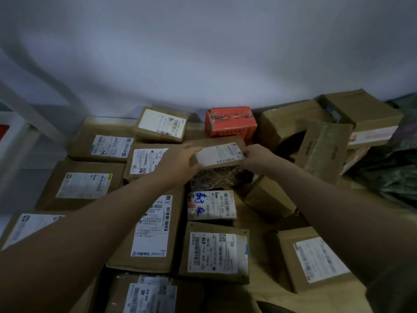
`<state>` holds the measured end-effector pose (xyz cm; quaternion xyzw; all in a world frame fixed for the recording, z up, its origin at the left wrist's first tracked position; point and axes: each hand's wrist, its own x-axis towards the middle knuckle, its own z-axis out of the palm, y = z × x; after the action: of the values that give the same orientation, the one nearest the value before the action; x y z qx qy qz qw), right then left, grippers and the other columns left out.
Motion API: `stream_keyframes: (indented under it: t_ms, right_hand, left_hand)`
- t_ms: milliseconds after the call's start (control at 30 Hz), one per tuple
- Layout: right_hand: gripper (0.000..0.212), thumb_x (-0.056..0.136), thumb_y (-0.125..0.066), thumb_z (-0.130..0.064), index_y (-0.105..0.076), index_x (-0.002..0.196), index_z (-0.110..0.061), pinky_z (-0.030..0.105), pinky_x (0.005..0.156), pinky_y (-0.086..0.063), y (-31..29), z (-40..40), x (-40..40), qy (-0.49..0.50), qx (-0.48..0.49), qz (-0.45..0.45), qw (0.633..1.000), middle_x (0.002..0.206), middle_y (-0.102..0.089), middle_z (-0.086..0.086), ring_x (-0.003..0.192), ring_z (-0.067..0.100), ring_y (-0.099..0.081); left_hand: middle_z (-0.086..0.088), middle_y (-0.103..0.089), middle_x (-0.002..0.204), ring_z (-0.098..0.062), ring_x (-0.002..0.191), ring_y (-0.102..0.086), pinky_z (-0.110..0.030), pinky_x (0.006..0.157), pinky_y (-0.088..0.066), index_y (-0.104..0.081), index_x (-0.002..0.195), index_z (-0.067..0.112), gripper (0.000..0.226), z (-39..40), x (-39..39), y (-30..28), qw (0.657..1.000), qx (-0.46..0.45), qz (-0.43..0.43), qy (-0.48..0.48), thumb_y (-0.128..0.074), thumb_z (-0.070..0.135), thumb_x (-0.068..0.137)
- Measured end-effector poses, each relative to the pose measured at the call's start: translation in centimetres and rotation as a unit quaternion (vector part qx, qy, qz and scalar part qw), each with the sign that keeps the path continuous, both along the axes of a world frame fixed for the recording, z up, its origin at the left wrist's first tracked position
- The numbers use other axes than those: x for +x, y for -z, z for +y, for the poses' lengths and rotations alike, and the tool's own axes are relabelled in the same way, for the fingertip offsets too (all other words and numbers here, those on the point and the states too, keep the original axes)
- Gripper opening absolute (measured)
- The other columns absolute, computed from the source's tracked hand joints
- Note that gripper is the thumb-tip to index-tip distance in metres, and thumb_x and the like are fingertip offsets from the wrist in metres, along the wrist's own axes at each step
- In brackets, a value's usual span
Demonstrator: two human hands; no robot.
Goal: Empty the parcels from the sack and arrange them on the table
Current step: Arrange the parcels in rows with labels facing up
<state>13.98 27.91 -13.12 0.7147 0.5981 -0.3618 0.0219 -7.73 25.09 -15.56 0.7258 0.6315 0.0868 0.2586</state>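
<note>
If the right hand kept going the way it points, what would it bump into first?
Probably the red box. The right hand, gripping the small labelled parcel, points up and left toward the wall; depth is hard to judge.

A small labelled parcel (218, 154) is being held at both ends by the left hand (180, 162) and the right hand (257, 158), above a dark patterned box (220, 178). Brown labelled parcels are being shown spread across the table (266, 290), with a red box (230, 122) against the wall (203, 53).
</note>
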Motion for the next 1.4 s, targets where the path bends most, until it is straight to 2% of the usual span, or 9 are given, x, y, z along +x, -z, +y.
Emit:
stream_keyframes:
  t_ms: [167,267,400,500,600,833,1167,1300,1400]
  right_hand:
    - [0.039,0.084,-0.068,-0.019,-0.049,0.117,-0.022,0.051,0.102,-0.045,0.7,0.2,-0.1,-0.055,0.031,-0.113,0.992,0.104,-0.057,-0.004,0.105,0.022,-0.058]
    - [0.023,0.085,-0.072,-0.014,-0.059,0.104,-0.015,0.038,0.084,-0.059,1.2,0.9,-0.7,-0.025,0.015,-0.077,0.997,0.096,-0.062,0.001,0.091,0.019,-0.064]
    - [0.01,0.088,-0.065,-0.02,-0.059,0.096,-0.017,0.048,0.096,-0.051,2.0,1.3,-1.5,-0.064,-0.004,-0.149,0.987,0.091,-0.063,0.002,0.095,0.024,-0.063]
    - [0.012,0.088,-0.066,-0.025,-0.064,0.096,-0.016,0.047,0.096,-0.05,2.4,2.2,-1.7,-0.062,0.155,-0.174,0.971,0.102,-0.066,0.005,0.102,0.026,-0.062]
    - [0.033,0.087,-0.068,-0.025,-0.06,0.117,-0.017,0.047,0.106,-0.041,2.3,4.3,-2.5,-0.074,0.271,-0.164,0.946,0.128,-0.057,0.009,0.125,0.03,-0.048]
    - [0.097,0.082,-0.077,-0.029,-0.016,0.157,-0.021,0.055,0.119,-0.017,2.6,9.7,-5.2,-0.187,0.2,-0.174,0.946,0.161,-0.025,0.006,0.148,0.032,-0.019]
    - [0.096,0.069,-0.083,-0.043,-0.033,0.145,-0.014,0.049,0.109,-0.028,3.1,12.0,-6.1,-0.244,0.234,-0.311,0.888,0.143,-0.036,0.017,0.134,0.038,-0.031]
    - [0.095,0.065,-0.082,-0.052,-0.034,0.141,-0.019,0.049,0.106,-0.033,1.3,10.1,-4.8,-0.219,0.344,-0.216,0.887,0.138,-0.041,0.015,0.127,0.035,-0.039]
    - [0.09,0.065,-0.077,-0.061,-0.042,0.135,-0.016,0.043,0.099,-0.04,-0.1,7.4,-2.7,-0.211,0.444,-0.062,0.869,0.13,-0.048,0.011,0.116,0.028,-0.046]
  left_hand:
    - [-0.003,-0.028,0.161,-0.026,0.15,-0.018,-0.054,0.12,-0.017,-0.043,0.148,0.032,0.063,1.5,0.1,0.5,0.997,-0.028,0.046,0.047,-0.066,0.044,0.09]
    - [-0.001,-0.031,0.16,-0.026,0.148,-0.025,-0.055,0.119,-0.023,-0.044,0.146,0.035,0.06,2.3,0.0,0.4,0.993,-0.024,0.087,0.069,-0.067,0.033,0.091]
    - [0.003,-0.035,0.157,-0.024,0.147,-0.026,-0.056,0.119,-0.019,-0.048,0.143,0.035,0.059,2.5,-0.9,1.1,0.988,-0.049,0.121,0.084,-0.069,0.037,0.088]
    - [0.0,-0.025,0.162,-0.026,0.152,-0.009,-0.057,0.122,-0.004,-0.044,0.146,0.034,0.067,2.6,-1.4,1.7,0.987,0.006,0.137,0.085,-0.071,0.041,0.085]
    - [-0.003,-0.006,0.167,-0.03,0.153,0.007,-0.061,0.12,0.001,-0.036,0.15,0.036,0.078,3.3,-1.3,2.0,0.986,0.022,0.152,0.061,-0.073,0.048,0.082]
    - [-0.005,-0.001,0.167,-0.033,0.153,0.009,-0.071,0.115,-0.002,-0.026,0.153,0.041,0.087,4.7,-1.6,2.6,0.984,-0.089,0.153,0.03,-0.073,0.053,0.08]
    - [-0.006,-0.003,0.167,-0.033,0.153,0.006,-0.071,0.116,-0.005,-0.024,0.153,0.042,0.087,4.8,-1.6,2.7,0.981,-0.087,0.171,0.038,-0.07,0.056,0.081]
    - [-0.005,-0.006,0.167,-0.033,0.153,0.004,-0.07,0.116,-0.005,-0.028,0.152,0.041,0.086,4.7,-1.6,2.3,0.981,-0.091,0.167,0.033,-0.073,0.055,0.08]
    - [-0.006,-0.046,0.149,-0.033,0.142,-0.033,-0.065,0.113,-0.026,-0.054,0.138,0.031,0.055,4.0,-1.8,2.3,0.996,-0.019,0.083,-0.004,-0.068,0.045,0.087]
